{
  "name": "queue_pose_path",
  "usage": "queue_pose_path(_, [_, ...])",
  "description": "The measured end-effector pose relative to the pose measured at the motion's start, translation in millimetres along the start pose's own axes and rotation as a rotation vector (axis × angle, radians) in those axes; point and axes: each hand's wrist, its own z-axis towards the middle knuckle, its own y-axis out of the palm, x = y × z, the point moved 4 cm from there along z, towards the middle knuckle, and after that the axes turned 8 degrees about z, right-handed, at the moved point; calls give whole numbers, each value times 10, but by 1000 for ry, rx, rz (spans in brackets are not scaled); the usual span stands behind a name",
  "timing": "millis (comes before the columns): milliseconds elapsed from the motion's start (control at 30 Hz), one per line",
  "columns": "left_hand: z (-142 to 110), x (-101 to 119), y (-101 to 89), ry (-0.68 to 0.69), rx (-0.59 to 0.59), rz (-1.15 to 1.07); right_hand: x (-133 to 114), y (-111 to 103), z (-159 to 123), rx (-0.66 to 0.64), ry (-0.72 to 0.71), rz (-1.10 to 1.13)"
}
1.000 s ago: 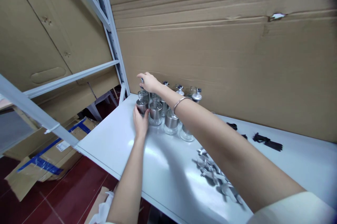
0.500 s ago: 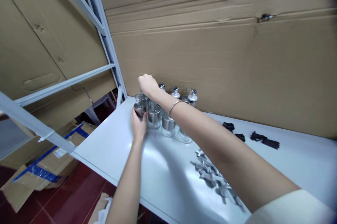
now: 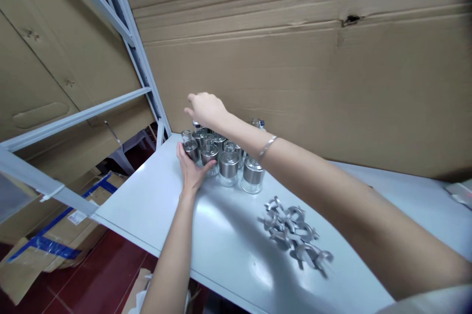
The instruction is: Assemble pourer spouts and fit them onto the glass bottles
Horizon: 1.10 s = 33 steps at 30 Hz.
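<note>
Several small glass bottles with silver metal collars (image 3: pixel 228 167) stand grouped at the far left of a white shelf (image 3: pixel 155 206). My left hand (image 3: pixel 190 169) lies against the front-left bottles, fingers spread and palm touching them. My right hand (image 3: pixel 205 108) hovers above the back of the group, fingers loosely extended and holding nothing; a thin bracelet circles its wrist. A pile of silver metal clips (image 3: pixel 293 233) lies on the shelf to the right of the bottles, under my right forearm.
A cardboard sheet (image 3: pixel 313 83) backs the shelf. A grey metal rack post (image 3: pixel 147 93) rises at the left. Flattened cardboard boxes with blue tape (image 3: pixel 47 240) lie on the red floor below. The shelf's front edge runs diagonally near my left forearm.
My right hand has lifted off the back bottles and opened. The left hand has spread against the front bottles. The view has shifted, so the black items on the right are out of sight.
</note>
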Motion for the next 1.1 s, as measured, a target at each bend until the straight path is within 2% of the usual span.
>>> queue_pose_path(33, [-2, 6, 3, 13, 3, 4, -17, -107, -120, 51, -53, 2])
queue_pose_path(67, [-8, 15, 5, 23, 0, 5, -44, -219, -279, 138, -177, -5])
queue_pose_path(133, [-29, 47, 9, 41, -17, 12, -54, -332, -709, 190, -502, -81])
queue_pose_path(200, [-54, 88, 8, 64, -28, 33, 24, -288, -1241, 121, -878, -225])
queue_pose_path(233, [-65, 108, 5, 74, -28, 45, 105, -227, -1500, 76, -1017, -310])
queue_pose_path(267, [-72, 124, 3, 83, -26, 57, 204, -148, -1721, 15, -1090, -403])
queue_pose_path(333, [-78, 143, 0, 87, -26, 80, 405, 14, -2011, -99, -1042, -587])
queue_pose_path(433, [-75, 147, -1, 86, -40, 109, 528, 209, -2183, -168, -969, -899])
queue_pose_path(500, [-75, 141, -2, 87, -54, 117, 499, 315, -2188, -179, -1034, -1216])
queue_pose_path(633, [-78, 118, -6, 106, -72, 126, 473, 447, -2112, -133, -1295, -2077])
queue_pose_path(700, [-77, 110, -5, 117, -75, 134, 506, 472, -2089, -112, -1378, -2326])
queue_pose_path(733, [-77, 107, -1, 121, -78, 137, 520, 484, -2087, -118, -1374, -2328])
queue_pose_path(800, [-73, 103, 8, 127, -87, 140, 531, 508, -2087, -159, -1263, -2099])
queue_pose_path(933, [-44, 97, -4, 126, -102, 138, 535, 464, -2076, -242, -914, -1213])
queue_pose_path(1033, [-6, 195, -88, 165, -95, 130, 536, 223, -2129, -193, -713, -588])
queue_pose_path(1100, [-6, 381, -198, 233, -38, 109, 553, -48, -2241, -105, -599, -310])
